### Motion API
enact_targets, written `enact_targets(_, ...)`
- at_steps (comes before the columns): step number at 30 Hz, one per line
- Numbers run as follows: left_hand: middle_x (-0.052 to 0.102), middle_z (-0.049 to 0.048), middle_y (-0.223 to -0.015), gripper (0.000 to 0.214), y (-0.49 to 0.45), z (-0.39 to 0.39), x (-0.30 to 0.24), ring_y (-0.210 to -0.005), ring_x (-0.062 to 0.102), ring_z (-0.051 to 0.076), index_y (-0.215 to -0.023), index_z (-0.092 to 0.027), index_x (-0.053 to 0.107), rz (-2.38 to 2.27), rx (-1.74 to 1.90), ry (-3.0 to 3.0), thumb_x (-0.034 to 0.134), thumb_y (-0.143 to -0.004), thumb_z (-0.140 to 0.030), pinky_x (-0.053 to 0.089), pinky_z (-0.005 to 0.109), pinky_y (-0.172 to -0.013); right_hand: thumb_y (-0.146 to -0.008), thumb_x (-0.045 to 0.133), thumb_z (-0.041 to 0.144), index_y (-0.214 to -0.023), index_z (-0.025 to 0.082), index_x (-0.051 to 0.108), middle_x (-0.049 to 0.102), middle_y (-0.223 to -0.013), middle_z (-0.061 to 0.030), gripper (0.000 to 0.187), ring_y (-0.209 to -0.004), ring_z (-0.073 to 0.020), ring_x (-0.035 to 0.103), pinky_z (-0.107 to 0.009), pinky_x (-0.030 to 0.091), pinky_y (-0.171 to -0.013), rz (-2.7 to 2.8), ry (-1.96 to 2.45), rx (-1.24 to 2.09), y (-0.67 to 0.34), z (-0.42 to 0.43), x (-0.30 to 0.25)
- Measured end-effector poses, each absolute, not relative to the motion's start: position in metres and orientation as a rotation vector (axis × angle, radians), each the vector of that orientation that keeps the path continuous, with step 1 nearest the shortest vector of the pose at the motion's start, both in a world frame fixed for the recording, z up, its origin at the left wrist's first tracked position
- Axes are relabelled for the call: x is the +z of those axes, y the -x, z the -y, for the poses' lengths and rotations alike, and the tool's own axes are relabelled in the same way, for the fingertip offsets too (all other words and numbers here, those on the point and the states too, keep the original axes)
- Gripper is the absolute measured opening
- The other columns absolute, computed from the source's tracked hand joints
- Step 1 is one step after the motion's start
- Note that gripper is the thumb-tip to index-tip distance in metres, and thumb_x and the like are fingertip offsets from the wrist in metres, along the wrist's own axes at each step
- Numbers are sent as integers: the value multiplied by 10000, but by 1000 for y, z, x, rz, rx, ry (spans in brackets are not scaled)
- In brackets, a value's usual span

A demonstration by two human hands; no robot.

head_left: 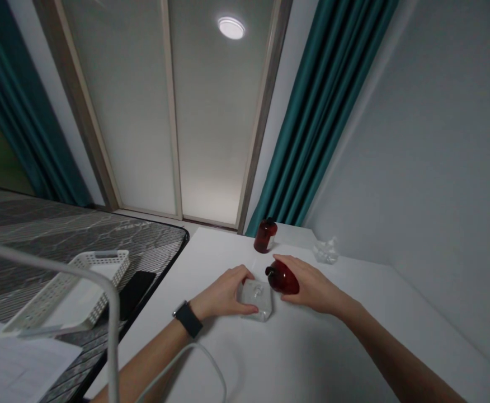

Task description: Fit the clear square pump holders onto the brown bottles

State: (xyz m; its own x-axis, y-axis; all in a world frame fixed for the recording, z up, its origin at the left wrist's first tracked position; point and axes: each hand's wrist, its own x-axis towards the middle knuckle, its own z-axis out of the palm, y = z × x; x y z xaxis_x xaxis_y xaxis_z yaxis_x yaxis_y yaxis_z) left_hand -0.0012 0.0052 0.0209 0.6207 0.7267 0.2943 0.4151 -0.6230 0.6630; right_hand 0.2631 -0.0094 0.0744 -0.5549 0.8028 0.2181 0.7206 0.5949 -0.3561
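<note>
My left hand [225, 293], with a black watch on the wrist, is closed around a small clear plastic bag [258, 300] lying on the white table [333, 347]. My right hand [312, 285] grips a dark red bottle [284, 279] tipped on its side, its dark neck pointing left toward the clear bag. A second dark red bottle [265, 235] stands upright farther back on the table.
A crumpled clear wrapper [325, 251] lies at the back right near the wall. A white perforated basket [75, 291] and a black flat object [133, 291] rest on a dark patterned surface to the left. White tubing [111, 313] and papers [14, 366] sit nearest me.
</note>
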Motion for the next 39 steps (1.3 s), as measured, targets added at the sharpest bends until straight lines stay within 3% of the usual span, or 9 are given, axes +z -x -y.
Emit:
enact_targets(9,589,46,-1029,492,5,-6,12,-917,569,236,-1042,-193,553,-866,763,-2276,834,-665,-342,459,340,-822,-677,764,267,-1439,247,357,528,-1413,-113,864,-1276,-293,543,-495,387,-1127,1675,1310,573,-255,4,18)
enact_targets(13,591,37,-1018,465,5,-6,14,-924,570,236,-1032,-193,550,-877,746,-2241,821,-669,-295,454,341,-825,-703,737,331,-1389,240,394,537,-1396,-111,772,-1271,-293,538,-512,363,-1138,1444,1279,604,-255,-3,-5)
enact_targets(20,595,36,-1039,446,5,-5,14,-931,567,227,-1062,-196,543,-861,748,-2205,789,-697,-269,447,340,-831,-818,659,505,-1329,230,460,619,-1290,-84,613,-1193,-264,586,-466,415,-1106,1236,1164,802,-260,-1,-25)
enact_targets(25,596,39,-1031,440,5,-4,16,-920,566,225,-1052,-189,535,-875,742,-2179,777,-695,-273,455,347,-830,-832,644,511,-1286,234,491,641,-1243,-78,553,-1158,-270,604,-475,447,-1078,1183,1176,818,-260,6,-27)
enact_targets(32,603,39,-1020,427,4,-4,13,-916,572,227,-1040,-190,531,-873,753,-2182,769,-694,-269,459,348,-821,-735,745,363,-1392,234,401,550,-1389,-113,753,-1255,-279,554,-489,390,-1132,1291,1185,718,-259,6,-28)
enact_targets(35,605,41,-1035,435,4,-5,11,-916,567,227,-1048,-194,525,-880,759,-2183,773,-703,-285,462,356,-827,-772,715,344,-1482,262,292,461,-1490,-116,831,-1307,-264,525,-488,385,-1139,1352,1145,755,-260,1,-27)
enact_targets(39,595,44,-1030,437,4,-4,13,-919,566,230,-1040,-193,532,-867,758,-2177,785,-703,-310,462,358,-829,-794,707,338,-1492,273,237,491,-1454,-115,844,-1284,-252,547,-513,365,-1143,1456,1091,840,-263,-6,-21)
